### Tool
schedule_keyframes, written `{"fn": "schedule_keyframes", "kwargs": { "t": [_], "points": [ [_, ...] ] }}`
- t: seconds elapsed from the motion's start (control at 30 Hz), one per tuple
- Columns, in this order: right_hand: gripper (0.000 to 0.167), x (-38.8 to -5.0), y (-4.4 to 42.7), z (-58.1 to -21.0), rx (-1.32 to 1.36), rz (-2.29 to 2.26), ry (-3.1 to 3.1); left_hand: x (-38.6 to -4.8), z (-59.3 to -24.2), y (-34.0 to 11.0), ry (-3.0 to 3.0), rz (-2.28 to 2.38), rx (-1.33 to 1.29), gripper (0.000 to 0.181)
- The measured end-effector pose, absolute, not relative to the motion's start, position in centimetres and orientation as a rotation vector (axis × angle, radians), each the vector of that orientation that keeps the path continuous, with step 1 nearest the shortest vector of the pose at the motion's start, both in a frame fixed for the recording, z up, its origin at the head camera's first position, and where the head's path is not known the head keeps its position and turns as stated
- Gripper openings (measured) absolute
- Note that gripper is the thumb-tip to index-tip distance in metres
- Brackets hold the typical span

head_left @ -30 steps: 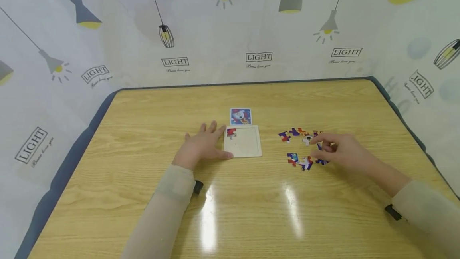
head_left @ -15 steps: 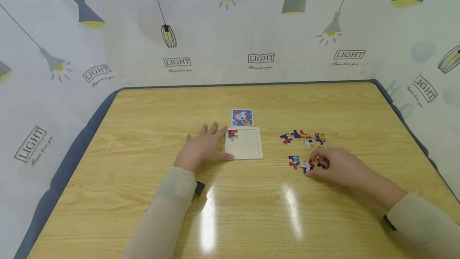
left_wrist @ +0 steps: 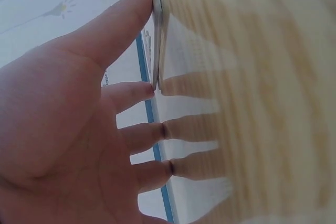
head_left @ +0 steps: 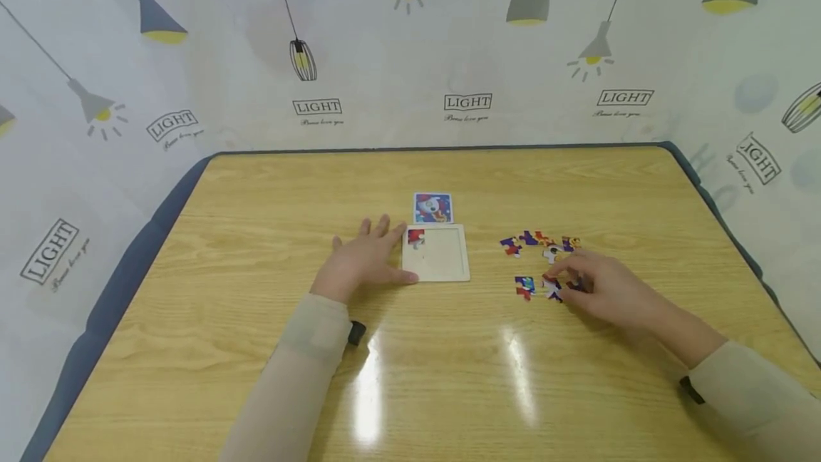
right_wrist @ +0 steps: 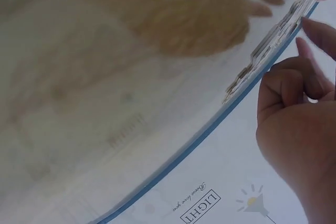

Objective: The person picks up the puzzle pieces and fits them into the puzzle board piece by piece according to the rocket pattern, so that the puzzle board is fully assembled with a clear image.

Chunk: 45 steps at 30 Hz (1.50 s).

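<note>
My left hand lies spread on the table beside a pale square puzzle tray, its thumb and a fingertip touching the tray's left edge. One red-and-white puzzle piece sits in the tray's upper left corner. On the right, my right hand is over a loose group of pieces, thumb and index finger pinching a white, red and blue puzzle piece low at the tabletop. The right wrist view shows the right hand with its other fingers curled; the pieces appear edge-on there.
A picture card of the puzzle design lies just behind the tray. Several loose pieces lie around the right hand, among them a blue-and-red one and a purple-and-red one. A lamp-printed cloth wall encloses the table's far side.
My right hand dropped to the nearer row of pieces, then shifted slightly away from me; the white, red and blue piece has turned. My left hand stays at the tray.
</note>
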State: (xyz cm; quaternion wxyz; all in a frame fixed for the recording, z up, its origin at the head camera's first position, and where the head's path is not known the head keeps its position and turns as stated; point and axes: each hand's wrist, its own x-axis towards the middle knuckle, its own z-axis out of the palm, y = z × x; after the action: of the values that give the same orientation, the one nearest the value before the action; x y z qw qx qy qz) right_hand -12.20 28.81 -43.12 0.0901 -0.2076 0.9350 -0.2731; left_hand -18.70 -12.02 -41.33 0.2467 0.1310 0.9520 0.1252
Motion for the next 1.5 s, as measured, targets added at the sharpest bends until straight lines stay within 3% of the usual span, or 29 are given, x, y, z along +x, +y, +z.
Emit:
{"fn": "schedule_keyframes", "kwargs": {
  "t": [0.23, 0.53, 0.67, 0.87, 1.23, 1.5],
  "points": [
    [0.044, -12.4, 28.1, -42.9, -0.441, -0.659, 2.803, -18.8, -41.3, -12.1, 2.589, 0.344, 0.359, 0.107],
    [0.023, -12.5, 28.4, -43.2, -0.491, -0.794, 2.751, -18.8, -41.2, -12.0, 2.582, 0.347, 0.353, 0.107],
    [0.024, -12.5, 28.6, -43.0, -0.467, -0.811, 2.761, -18.8, -41.2, -12.1, 2.582, 0.343, 0.354, 0.107],
    [0.039, -12.7, 28.4, -42.8, -0.402, -0.729, 2.786, -18.8, -41.1, -12.1, 2.581, 0.341, 0.347, 0.107],
    [0.034, -13.0, 28.4, -42.5, -0.414, -0.737, 2.792, -18.7, -40.9, -12.0, 2.581, 0.338, 0.347, 0.106],
    [0.039, -15.7, 26.2, -40.6, -0.471, -0.78, 2.837, -18.8, -41.1, -12.0, 2.588, 0.324, 0.363, 0.106]
  ]
}}
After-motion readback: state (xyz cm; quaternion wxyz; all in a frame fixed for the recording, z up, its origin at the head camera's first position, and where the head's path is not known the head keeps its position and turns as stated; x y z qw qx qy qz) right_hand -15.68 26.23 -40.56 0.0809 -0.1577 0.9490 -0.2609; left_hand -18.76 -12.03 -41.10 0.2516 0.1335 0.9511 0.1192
